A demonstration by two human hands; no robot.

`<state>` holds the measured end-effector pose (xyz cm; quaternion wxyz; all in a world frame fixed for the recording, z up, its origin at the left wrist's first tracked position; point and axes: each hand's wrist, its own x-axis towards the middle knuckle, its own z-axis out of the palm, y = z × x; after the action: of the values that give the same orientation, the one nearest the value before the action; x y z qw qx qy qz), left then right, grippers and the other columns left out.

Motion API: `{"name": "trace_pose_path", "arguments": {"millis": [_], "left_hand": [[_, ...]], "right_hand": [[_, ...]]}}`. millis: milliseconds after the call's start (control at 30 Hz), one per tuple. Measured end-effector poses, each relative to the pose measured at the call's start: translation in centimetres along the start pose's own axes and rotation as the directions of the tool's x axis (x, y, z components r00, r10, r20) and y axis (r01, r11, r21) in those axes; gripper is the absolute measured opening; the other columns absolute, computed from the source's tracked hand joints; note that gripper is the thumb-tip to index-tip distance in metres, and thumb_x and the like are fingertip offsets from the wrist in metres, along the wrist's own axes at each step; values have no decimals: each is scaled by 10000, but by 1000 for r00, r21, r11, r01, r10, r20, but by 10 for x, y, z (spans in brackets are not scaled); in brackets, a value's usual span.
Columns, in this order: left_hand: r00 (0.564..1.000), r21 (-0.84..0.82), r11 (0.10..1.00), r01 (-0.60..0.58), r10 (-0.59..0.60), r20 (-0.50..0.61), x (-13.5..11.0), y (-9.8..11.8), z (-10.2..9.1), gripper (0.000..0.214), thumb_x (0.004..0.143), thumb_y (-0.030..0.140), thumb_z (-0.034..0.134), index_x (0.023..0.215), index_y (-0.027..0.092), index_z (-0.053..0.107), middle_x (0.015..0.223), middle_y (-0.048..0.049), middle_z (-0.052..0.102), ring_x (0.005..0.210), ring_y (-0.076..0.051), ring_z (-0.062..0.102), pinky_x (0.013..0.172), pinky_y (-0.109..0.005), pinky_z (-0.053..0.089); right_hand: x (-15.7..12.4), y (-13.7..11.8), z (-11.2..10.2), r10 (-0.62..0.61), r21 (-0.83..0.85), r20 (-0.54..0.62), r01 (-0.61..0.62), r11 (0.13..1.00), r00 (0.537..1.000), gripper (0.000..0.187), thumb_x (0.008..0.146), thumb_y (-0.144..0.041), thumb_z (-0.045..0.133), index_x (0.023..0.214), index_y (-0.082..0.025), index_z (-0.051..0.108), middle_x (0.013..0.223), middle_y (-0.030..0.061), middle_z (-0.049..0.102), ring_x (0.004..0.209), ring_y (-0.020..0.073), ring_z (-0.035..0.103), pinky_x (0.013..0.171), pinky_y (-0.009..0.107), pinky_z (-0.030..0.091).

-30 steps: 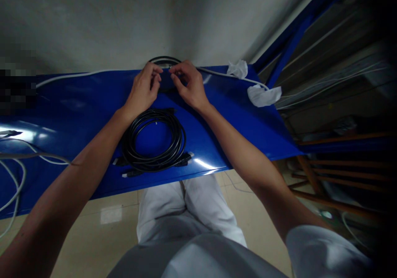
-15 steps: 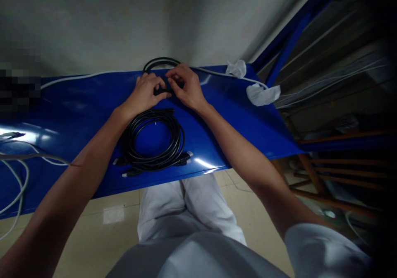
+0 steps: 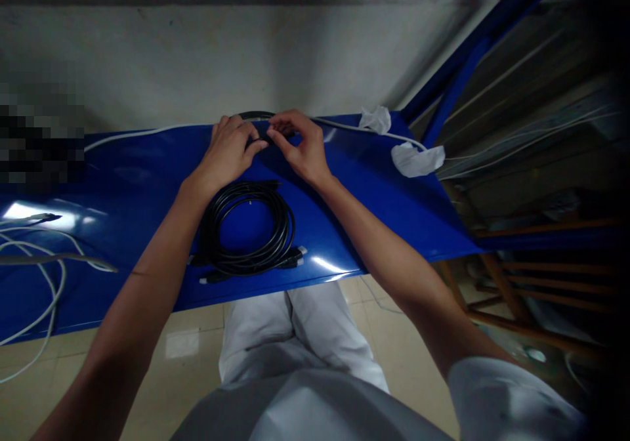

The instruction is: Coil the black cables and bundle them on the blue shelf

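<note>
My left hand (image 3: 227, 153) and my right hand (image 3: 300, 144) meet at the far side of a blue table (image 3: 394, 198). Both pinch a black cable (image 3: 256, 115) whose loop shows just behind the fingers at the table's back edge. Fingers of both hands are curled and closed on it. Nearer to me, below my hands, a second black cable (image 3: 249, 231) lies coiled flat on the table with its plugs at the front edge.
A white cable (image 3: 138, 132) runs along the table's back edge. Two crumpled white tissues (image 3: 416, 159) lie at the right end. Loose white cables (image 3: 34, 277) hang at the left. A blue shelf frame (image 3: 457, 67) and wooden bars stand to the right.
Both hands dropped slightly toward the table half a second ago and are now back up at its rear edge, still pinching the black cable. The view has tilted a little.
</note>
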<state>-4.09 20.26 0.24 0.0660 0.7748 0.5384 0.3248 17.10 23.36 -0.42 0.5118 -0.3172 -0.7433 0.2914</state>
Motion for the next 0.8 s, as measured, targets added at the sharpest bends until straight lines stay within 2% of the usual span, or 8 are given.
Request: {"name": "trace_pose_path", "arguments": {"millis": [133,300,533,700,800], "left_hand": [[996,-13,999,-44,43,-77,-7,1,-1,286,993,527,755,1034,249,698,1086,-117,688,1255,-399,621,1152,-616,467],[990,16,999,-35,36,-133,-16,3,-5,304,1015,569,715,1010,265,700,1034,-101,692,1170,-362,653,1112,-577,521],[981,-21,999,-25,20,-192,-23,13,-6,381,1084,626,573,1150,264,670,1140,-112,663,1265,-366,616,1150,-583,489],[993,-28,999,-27,24,-114,-27,20,-2,424,1071,648,576,1206,252,638,1253,-146,634,1388,-414,543,1198,-609,434],[994,-37,999,-31,27,-105,-28,23,-1,441,1075,660,556,1201,244,631,1268,-155,632,1412,-432,524,1203,-632,419]], "right_hand": [[1,-9,0,40,21,14,-40,999,999,370,980,-625,758,1007,-258,713,1079,70,782,1045,259,747,992,444,643],[-1,-16,0,2,16,50,-3,1000,999,354,998,-600,746,985,-248,713,1057,70,791,1025,249,744,983,437,623],[-2,-22,-2,-21,25,27,20,999,999,342,993,-603,748,930,-269,716,1085,74,785,1147,304,739,1059,533,615],[-7,-15,8,16,107,39,-20,994,999,366,1016,-612,720,981,-247,719,1069,67,776,922,225,762,832,413,677],[-9,-7,16,46,118,29,-49,992,999,384,1021,-635,707,1042,-252,701,1038,55,764,899,216,772,775,388,684]]}}
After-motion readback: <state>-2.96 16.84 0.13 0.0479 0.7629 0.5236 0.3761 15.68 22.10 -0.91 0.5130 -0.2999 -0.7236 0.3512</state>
